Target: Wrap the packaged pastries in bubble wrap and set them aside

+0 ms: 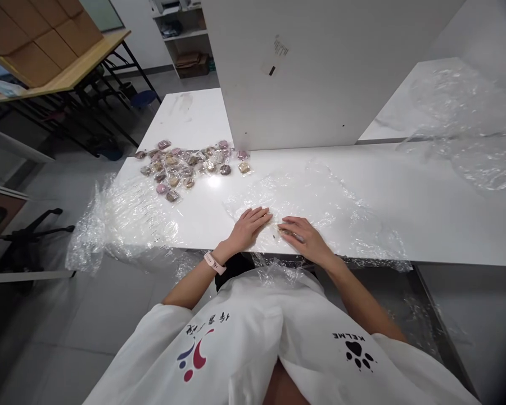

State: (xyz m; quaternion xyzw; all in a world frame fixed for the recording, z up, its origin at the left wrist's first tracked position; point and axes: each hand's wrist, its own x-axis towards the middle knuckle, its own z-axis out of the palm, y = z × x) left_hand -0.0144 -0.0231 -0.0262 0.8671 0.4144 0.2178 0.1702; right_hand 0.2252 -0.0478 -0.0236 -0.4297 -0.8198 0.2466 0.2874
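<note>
A large sheet of clear plastic film (316, 188) lies crumpled over the white table in front of me. My left hand (249, 229) rests on it palm down, its fingers stretched out. To its right, my right hand (304, 239) lies on the film with fingers apart and slightly bent. Under and between those fingers shows a small shiny wrapped piece (287, 232); what it is stays mostly hidden. A tiny dark speck (274, 237) sits between the two hands.
Several small round pieces in clear wrappers (172, 163), pink, brown and tan, lie at the back left. Bunched clear plastic bags (130, 216) hang over the left front edge. A tall white panel (312, 73) stands behind; more clear film (484, 124) lies on the right.
</note>
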